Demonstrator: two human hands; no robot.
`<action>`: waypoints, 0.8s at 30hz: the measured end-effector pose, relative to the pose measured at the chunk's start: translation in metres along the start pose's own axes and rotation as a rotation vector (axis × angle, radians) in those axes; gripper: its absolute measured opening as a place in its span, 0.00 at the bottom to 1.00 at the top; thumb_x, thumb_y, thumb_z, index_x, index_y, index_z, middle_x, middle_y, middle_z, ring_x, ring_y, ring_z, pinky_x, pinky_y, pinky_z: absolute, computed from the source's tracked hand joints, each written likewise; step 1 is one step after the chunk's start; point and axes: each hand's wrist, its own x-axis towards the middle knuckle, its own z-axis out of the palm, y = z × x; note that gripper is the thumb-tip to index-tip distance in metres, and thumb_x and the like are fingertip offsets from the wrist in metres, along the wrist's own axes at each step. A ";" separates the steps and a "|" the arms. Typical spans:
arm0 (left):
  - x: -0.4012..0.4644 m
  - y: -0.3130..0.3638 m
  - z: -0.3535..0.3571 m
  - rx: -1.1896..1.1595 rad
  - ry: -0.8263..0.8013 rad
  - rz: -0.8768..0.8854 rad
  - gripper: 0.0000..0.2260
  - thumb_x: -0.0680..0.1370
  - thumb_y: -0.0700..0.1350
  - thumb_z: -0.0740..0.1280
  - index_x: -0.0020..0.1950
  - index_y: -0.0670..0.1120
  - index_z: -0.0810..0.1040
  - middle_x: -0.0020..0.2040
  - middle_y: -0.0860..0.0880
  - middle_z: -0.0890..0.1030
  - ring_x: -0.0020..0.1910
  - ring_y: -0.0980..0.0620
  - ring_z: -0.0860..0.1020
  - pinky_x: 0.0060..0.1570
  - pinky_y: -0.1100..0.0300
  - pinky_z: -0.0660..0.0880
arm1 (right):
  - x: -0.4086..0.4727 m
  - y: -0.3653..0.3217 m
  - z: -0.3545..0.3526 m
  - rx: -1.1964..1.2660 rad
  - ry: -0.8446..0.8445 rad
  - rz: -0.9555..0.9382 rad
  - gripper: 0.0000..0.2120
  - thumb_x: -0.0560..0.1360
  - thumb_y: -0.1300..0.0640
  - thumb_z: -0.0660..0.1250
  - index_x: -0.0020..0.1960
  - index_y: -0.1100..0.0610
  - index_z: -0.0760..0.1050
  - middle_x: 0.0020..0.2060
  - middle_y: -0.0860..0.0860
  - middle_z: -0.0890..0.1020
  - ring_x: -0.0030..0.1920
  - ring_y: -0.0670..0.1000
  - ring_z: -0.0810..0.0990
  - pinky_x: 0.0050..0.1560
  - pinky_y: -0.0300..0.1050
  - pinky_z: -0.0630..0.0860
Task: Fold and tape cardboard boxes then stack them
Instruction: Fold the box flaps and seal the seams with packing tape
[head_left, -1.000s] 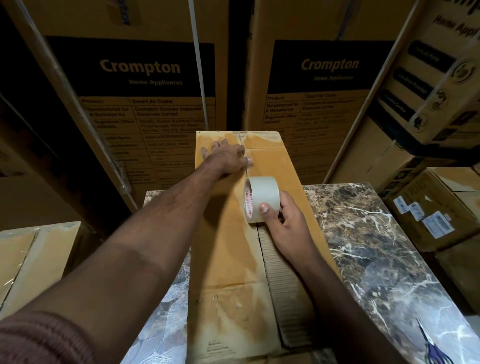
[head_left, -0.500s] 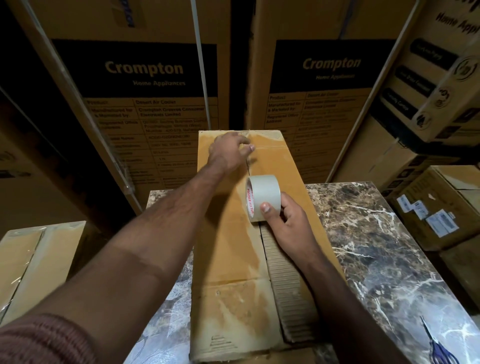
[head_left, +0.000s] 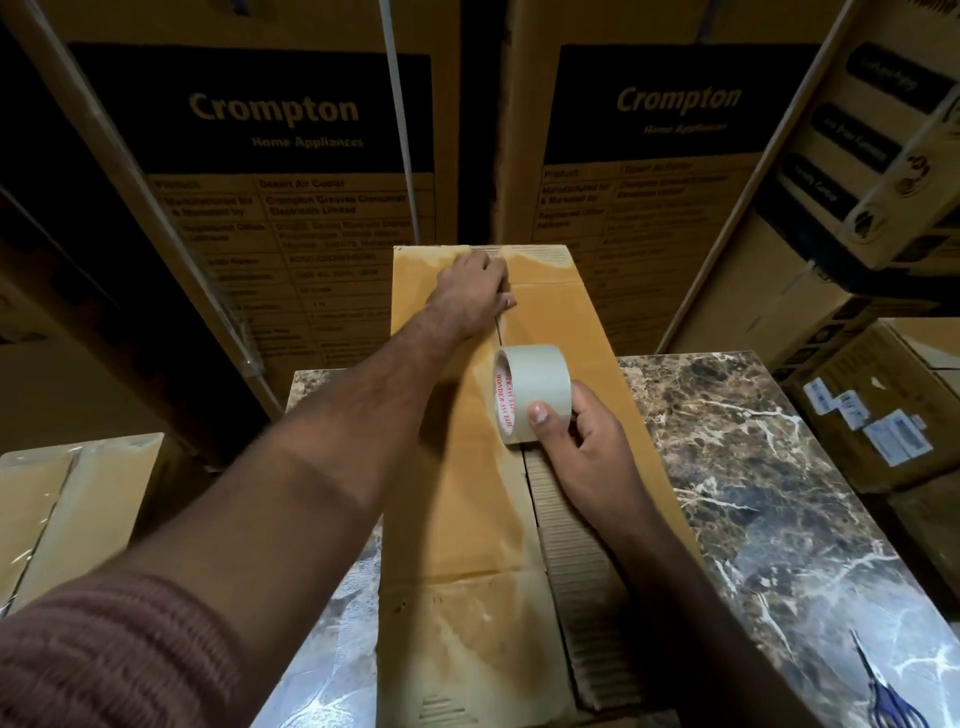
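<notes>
Long flat cardboard box (head_left: 462, 493) lies lengthwise on the marble tabletop (head_left: 779, 519), its far end overhanging the tabletop's far edge, near end at the bottom of frame. Center seam of the box runs away from the camera; the flap right of the seam shows bare corrugated ribbing on its near half.

Left hand (head_left: 470, 296) reaches to the far end of the box, palm down, fingers pressed flat on the cardboard right at the seam, grip spread and holding nothing. Pinkish knit sleeve (head_left: 104, 660) is pushed up on the left arm.

Right hand (head_left: 582, 447) sits mid-box, grip pinching the tape roll (head_left: 530, 392): thumb on the outer band, fingers behind it. Roll stands on edge on the seam, core with red lettering facing left. Can't tell if a strip runs from the roll to the left hand; only a thin line shows along the seam there.

Scissors (head_left: 891, 701) with blue handles lie on the tabletop right of the box, near the bottom corner. Another flattened box (head_left: 62, 499) lies left of the tabletop, lower. Tall Crompton cartons (head_left: 291, 156) stand beyond the box's far end; more cartons are stacked right of the tabletop.
</notes>
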 end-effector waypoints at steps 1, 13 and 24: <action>-0.001 -0.002 0.003 0.018 -0.010 0.017 0.17 0.80 0.56 0.65 0.65 0.48 0.74 0.65 0.45 0.72 0.64 0.45 0.69 0.66 0.48 0.67 | -0.001 0.001 0.000 -0.008 0.002 -0.002 0.07 0.82 0.55 0.65 0.57 0.56 0.77 0.46 0.53 0.83 0.45 0.46 0.82 0.41 0.35 0.76; -0.058 0.016 -0.001 -0.008 -0.175 -0.018 0.25 0.76 0.50 0.69 0.71 0.51 0.66 0.73 0.44 0.63 0.72 0.43 0.61 0.74 0.46 0.55 | 0.001 0.004 -0.001 -0.189 -0.015 0.023 0.16 0.77 0.48 0.69 0.63 0.49 0.75 0.50 0.39 0.83 0.52 0.41 0.81 0.51 0.41 0.78; -0.058 0.021 0.001 0.101 -0.139 -0.090 0.34 0.76 0.61 0.69 0.75 0.46 0.62 0.73 0.40 0.64 0.73 0.40 0.62 0.75 0.42 0.58 | -0.011 -0.014 -0.010 -0.236 0.081 0.064 0.11 0.79 0.50 0.69 0.56 0.57 0.75 0.46 0.48 0.83 0.47 0.48 0.83 0.46 0.57 0.80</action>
